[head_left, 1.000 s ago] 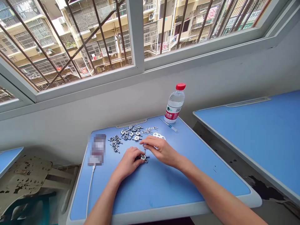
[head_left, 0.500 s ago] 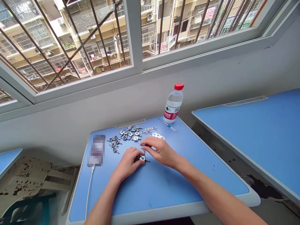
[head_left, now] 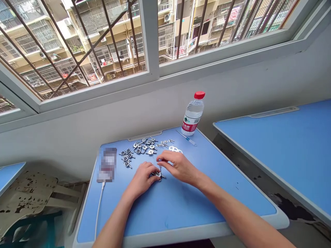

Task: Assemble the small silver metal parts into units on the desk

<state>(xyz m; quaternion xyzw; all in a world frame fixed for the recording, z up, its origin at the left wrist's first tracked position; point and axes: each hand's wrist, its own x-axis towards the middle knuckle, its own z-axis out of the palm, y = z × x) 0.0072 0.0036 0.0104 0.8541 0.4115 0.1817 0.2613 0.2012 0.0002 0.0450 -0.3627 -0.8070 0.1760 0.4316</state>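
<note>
Room: barred window (head_left: 152,38) at 12 o'clock, above white wall (head_left: 258,89); second blue desk (head_left: 279,155) at 3 o'clock.
Surface: blue desk (head_left: 165,210), bearing all items below.
Desk items: water bottle (head_left: 193,113) at 1 o'clock; blurred phone (head_left: 107,164) at 10 o'clock; loose metal fittings (head_left: 144,146) at 12 o'clock.
Held item: metal fitting (head_left: 158,175), desk centre, between both hands.
Left hand (head_left: 141,179): half-closed, fingers on metal fitting.
Right hand (head_left: 179,167): curled, fingertips just above metal fitting; grip cannot be determined.

**Silver cross-shaped metal pieces: one in hand, rest clustered**

One cross-shaped piece (head_left: 158,175) sits tilted between left hand (head_left: 142,177) and right hand (head_left: 179,167), thin stem upward. Beyond lie two loose clusters (head_left: 126,158) (head_left: 144,147) of like pieces, jumbled, flat. Further on: a row of small rings (head_left: 164,142), then a pale linked-ring piece (head_left: 175,149).
</note>
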